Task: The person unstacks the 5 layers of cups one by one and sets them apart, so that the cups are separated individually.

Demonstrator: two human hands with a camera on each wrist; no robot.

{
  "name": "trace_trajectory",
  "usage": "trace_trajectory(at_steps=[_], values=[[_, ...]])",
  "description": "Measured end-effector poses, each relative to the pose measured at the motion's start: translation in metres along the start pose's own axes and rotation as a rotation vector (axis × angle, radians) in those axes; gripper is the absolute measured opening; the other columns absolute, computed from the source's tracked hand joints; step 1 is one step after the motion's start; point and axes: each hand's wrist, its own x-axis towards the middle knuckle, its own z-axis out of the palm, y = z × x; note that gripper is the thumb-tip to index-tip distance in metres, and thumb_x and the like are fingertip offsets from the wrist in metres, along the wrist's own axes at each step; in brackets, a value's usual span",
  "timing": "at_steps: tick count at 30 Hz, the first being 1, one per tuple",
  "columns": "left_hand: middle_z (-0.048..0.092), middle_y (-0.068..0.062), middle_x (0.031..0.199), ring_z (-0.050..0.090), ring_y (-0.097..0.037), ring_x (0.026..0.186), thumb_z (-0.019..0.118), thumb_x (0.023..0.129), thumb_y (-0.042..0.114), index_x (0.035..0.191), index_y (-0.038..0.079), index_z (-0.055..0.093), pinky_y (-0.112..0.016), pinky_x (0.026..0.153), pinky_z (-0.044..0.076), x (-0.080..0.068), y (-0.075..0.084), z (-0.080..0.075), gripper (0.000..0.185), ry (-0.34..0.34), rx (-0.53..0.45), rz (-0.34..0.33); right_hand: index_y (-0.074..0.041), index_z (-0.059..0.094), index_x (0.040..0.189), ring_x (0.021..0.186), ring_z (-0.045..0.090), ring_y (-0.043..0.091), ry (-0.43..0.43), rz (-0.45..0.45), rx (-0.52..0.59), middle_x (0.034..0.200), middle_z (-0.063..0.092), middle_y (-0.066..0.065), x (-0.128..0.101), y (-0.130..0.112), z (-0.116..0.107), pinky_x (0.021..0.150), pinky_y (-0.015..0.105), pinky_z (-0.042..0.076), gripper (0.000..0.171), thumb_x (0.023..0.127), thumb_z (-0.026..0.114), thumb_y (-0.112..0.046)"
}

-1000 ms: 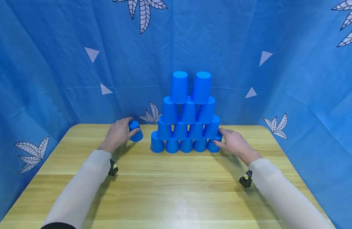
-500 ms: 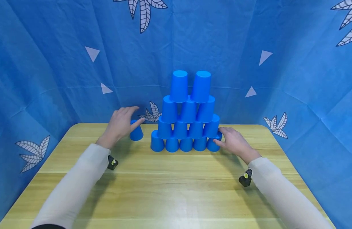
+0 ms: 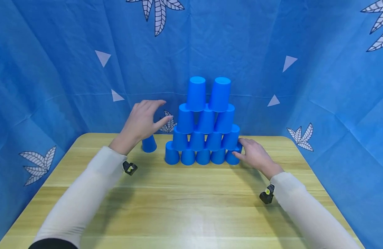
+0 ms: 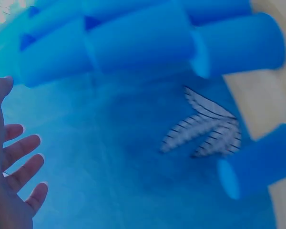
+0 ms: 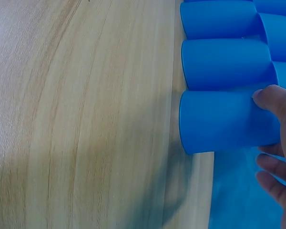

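There's the right grip (image 3: 255, 154), thumb and fingers clamped on the end cup (image 5: 224, 121) of the bottom row; the right wrist view shows fingers on its far side that the head view hides. The left grip (image 3: 143, 121) hangs above the table (image 3: 191, 207), thumb and fingers apart. Beyond it stands a lone cup (image 3: 149, 144), its top hidden from the head camera; the left wrist view shows that base, well apart from the fingers. Between both grips rises the cup pyramid (image 3: 205, 119), rows of five, four, three and two, all mouth-down, insides hidden. Behind everything hangs blue cloth (image 3: 247, 52).
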Motion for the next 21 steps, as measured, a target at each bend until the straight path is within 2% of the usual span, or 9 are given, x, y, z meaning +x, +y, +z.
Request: trace_trajectory(at_steps=[4,8,17,21], values=[[0.056,-0.011,0.137,0.048,-0.032,0.127,0.059,0.093,0.054,0.138,0.009,0.054,-0.054,0.103,0.036,0.012,0.018,-0.013,0.063,0.050,-0.033,0.042,0.000,0.054,0.128,0.112,0.059,0.039,0.008,0.003,0.008,0.121,0.063,0.018,0.000,0.000,0.002,0.095,0.058,0.045,0.053,0.093,0.067,-0.038],[0.056,-0.012,0.137,0.049,-0.032,0.127,0.059,0.093,0.052,0.139,0.009,0.053,-0.052,0.103,0.037,0.025,0.034,-0.024,0.063,0.065,-0.020,0.071,0.000,0.053,0.129,0.112,0.059,0.038,0.014,0.015,0.014,0.121,0.063,0.018,-0.001,0.001,0.004,0.096,0.058,0.045,0.054,0.092,0.067,-0.037],[0.051,-0.009,0.143,0.045,-0.028,0.133,0.053,0.094,0.057,0.143,0.013,0.050,-0.048,0.109,0.034,0.057,0.061,-0.044,0.066,0.056,0.026,0.084,0.001,0.054,0.129,0.110,0.057,0.039,0.024,0.010,-0.003,0.119,0.063,0.018,-0.001,0.000,0.003,0.095,0.058,0.044,0.054,0.093,0.067,-0.037],[0.049,-0.006,0.146,0.042,-0.026,0.135,0.049,0.093,0.061,0.144,0.016,0.049,-0.047,0.110,0.032,0.069,0.068,-0.048,0.068,0.025,0.042,0.078,0.001,0.054,0.129,0.110,0.056,0.039,0.027,0.008,-0.014,0.119,0.063,0.018,-0.001,0.000,0.003,0.095,0.057,0.044,0.055,0.093,0.067,-0.038]])
